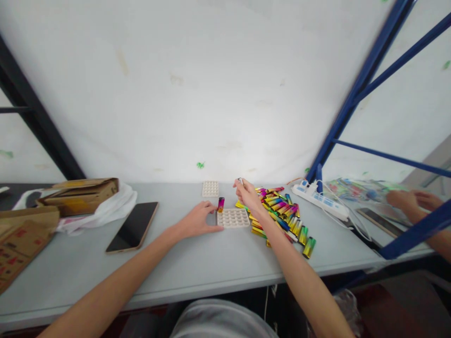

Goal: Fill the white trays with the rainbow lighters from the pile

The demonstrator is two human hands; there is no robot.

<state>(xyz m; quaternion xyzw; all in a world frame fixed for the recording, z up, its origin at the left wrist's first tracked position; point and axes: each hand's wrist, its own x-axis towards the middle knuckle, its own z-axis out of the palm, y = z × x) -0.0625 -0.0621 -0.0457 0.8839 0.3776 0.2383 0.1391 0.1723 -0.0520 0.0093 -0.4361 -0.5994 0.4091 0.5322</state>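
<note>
A white tray [233,218] with rows of round holes lies on the table. One lighter [221,204], purple fading to gold, stands upright in its back left corner. My left hand [200,220] grips the tray's left end, thumb at the front corner and fingertips at the back, close to that lighter. Above the tray's back right side, my right hand [247,195] is closed around a lighter [240,180]; only its silvery tip shows between the fingers. A heap of shiny multicoloured lighters [282,211] lies right of the tray, partly behind my right forearm.
Against the wall sits a second white holed tray [210,188]. To the left are a phone [133,227], a white plastic bag [120,202] and cardboard boxes [82,195]. A power strip [320,201] and blue frame [347,112] stand right; another person's hands [410,201] are beyond.
</note>
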